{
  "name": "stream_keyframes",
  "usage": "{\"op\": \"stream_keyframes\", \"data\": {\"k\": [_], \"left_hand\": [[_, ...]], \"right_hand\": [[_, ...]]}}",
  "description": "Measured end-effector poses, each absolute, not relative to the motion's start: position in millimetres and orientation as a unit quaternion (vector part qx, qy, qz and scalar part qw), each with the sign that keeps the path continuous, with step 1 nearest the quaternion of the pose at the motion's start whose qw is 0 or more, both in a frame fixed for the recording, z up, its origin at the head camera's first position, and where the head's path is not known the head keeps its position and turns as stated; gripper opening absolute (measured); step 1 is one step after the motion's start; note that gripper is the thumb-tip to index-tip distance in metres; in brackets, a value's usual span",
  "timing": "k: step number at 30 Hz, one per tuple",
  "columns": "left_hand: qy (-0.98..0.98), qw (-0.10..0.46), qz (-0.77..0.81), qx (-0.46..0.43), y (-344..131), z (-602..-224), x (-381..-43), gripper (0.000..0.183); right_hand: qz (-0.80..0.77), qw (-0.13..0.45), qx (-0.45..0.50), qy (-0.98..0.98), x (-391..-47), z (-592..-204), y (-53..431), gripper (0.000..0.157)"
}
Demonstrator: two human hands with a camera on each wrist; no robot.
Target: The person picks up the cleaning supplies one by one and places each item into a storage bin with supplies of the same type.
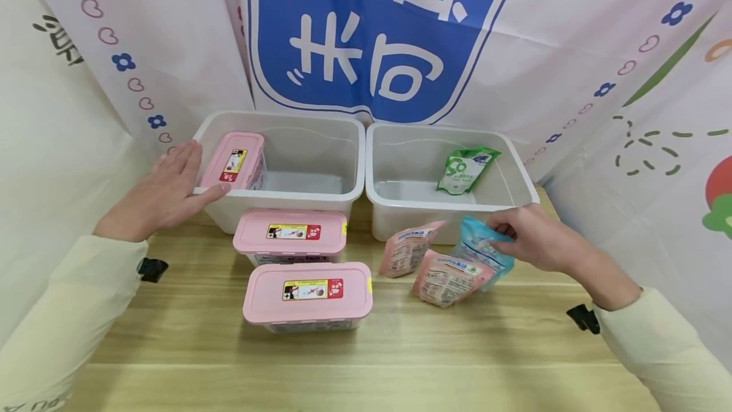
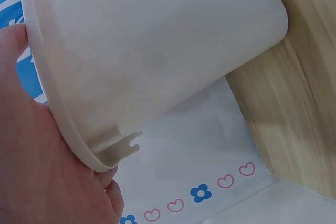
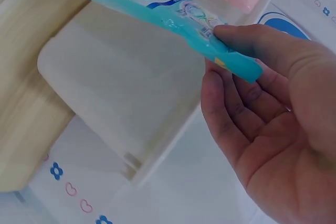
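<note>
My right hand pinches a blue refill pouch by its top corner, between thumb and fingers. In the right wrist view the pouch stretches away from the fingertips, in front of the right bin's wall. Two pink pouches stand just left of it on the table. My left hand rests on the front left corner of the left white bin, fingers extended along the side rim and thumb over the front rim. Inside that bin, near the hand, sits a pink-lidded box.
The right white bin holds a green and white pouch. Two more pink-lidded boxes stand one before the other on the wooden table, in front of the left bin. A printed cloth hangs behind the bins.
</note>
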State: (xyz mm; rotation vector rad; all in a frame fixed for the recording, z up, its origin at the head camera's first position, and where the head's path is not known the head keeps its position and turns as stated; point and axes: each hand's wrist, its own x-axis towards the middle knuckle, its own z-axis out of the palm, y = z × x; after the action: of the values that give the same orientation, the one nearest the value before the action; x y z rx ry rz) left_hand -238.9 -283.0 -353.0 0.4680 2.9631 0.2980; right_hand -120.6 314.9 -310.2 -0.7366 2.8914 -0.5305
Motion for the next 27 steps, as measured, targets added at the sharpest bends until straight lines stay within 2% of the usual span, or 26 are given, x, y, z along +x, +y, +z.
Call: {"op": "stream_keyframes", "data": {"k": [5, 17, 27], "left_hand": [[0.981, 0.058, 0.099, 0.158, -283.8, -354.6, -239.2, 0.107], [0.981, 0.060, 0.095, 0.156, -289.2, -353.3, -239.2, 0.107], [0.981, 0.051, 0.092, 0.163, -287.1, -354.9, -239.9, 0.106]], "right_hand": [[-0.161, 0.050, -0.237, 0.957, -119.2, -293.5, 316.8, 0.013], [-0.108, 0.050, -0.235, 0.965, -115.7, -230.8, 313.2, 0.021], [-0.032, 0.060, -0.181, 0.981, -119.3, -177.2, 314.2, 0.029]]}}
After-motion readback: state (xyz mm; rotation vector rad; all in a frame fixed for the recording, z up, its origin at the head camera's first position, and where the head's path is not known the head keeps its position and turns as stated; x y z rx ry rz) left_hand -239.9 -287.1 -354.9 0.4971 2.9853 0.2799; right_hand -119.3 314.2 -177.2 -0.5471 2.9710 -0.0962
